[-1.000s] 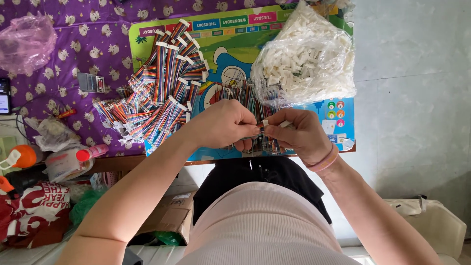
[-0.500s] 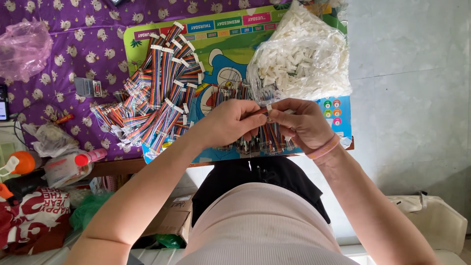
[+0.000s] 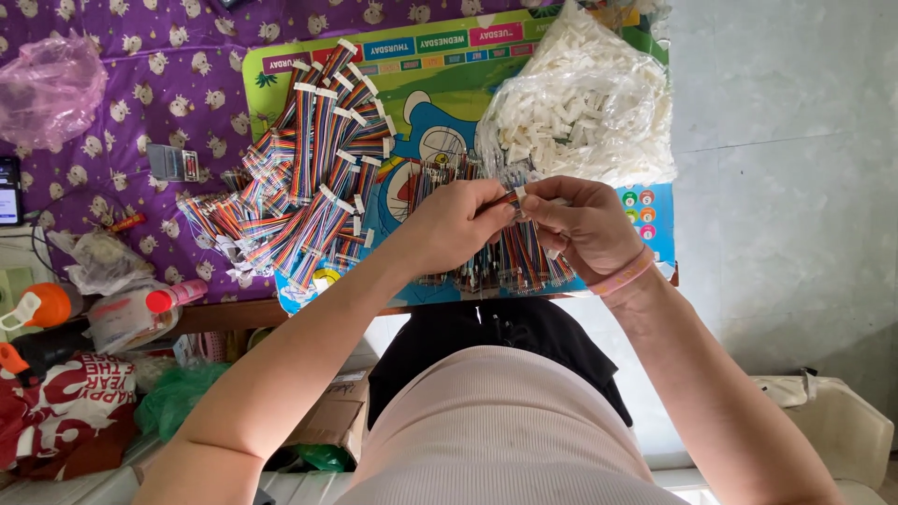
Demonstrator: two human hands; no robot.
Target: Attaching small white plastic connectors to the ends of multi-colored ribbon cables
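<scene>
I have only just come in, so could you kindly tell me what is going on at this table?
A person is holding a short bundle of multicoloured wires with a small white plastic connector between the left hand and the right hand, fingertips pinching it together. Beneath the hands lies a row of loose coloured wires. To the left sits a pile of finished rainbow ribbon cables; a clear bag of white connectors lies behind, on a colourful cartoon board.

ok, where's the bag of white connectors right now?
Head view: the clear bag of white connectors sits at the upper right of the cartoon mat, just above the right hand, right of the rainbow wire pile.
</scene>
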